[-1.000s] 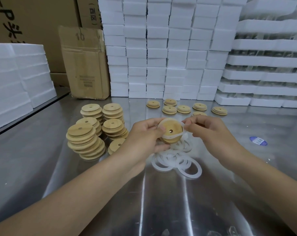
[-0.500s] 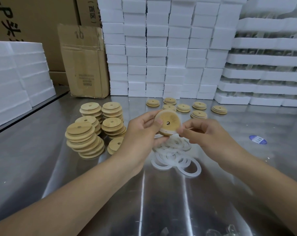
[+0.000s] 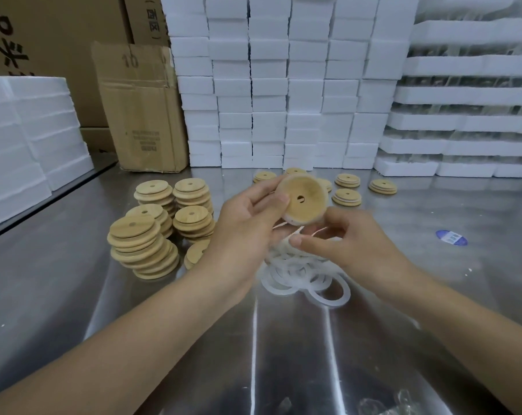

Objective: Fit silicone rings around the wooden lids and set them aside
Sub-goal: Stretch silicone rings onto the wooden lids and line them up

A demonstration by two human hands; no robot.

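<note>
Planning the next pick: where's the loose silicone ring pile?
Head view, centre: ring pile on the steel table, under left hand and right hand, right of the stacked lids.

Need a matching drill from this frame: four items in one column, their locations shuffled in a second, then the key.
1. held wooden lid
2. silicone rings
3. tall lid stacks
4. blue sticker

A. far right on the table
B. gripped in the left hand
C. left part of the table
D. heaped under the right hand, which pinches one

Pairs: 1-B, 2-D, 3-C, 4-A
</note>
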